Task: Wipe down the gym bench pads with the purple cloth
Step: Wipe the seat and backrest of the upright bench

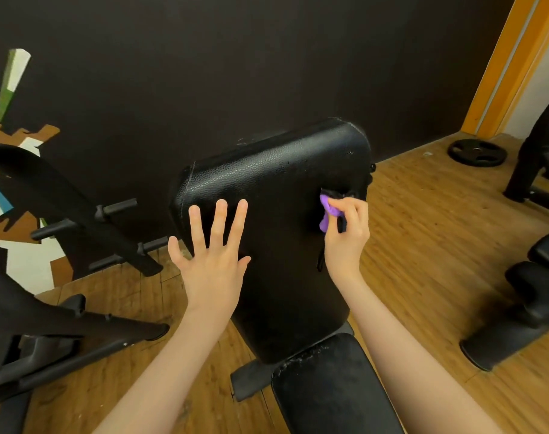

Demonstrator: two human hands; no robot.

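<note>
right now we are at the gym bench, and its back pad (276,233) stands tilted up in front of us. the seat pad (326,386) lies low, close to us. our right hand (345,236) has its fingers curled around the purple cloth (328,213), all bunched up, and pushes it on the right side of the back pad, a bit above the middle. our left hand (213,255) is spread wide, fingers straight, over the left side of the same pad. we cannot tell if it really touches or just floats near it.

we think the cloth is soft and light, so it squishes small in a fist. it may be better to open it out flat under the palm, so it rubs more at once. the pad looks bumpy like leather, firm and a little shiny, so the cloth should slide well. the white marks on the seat pad's far edge may need harder rubbing.
</note>
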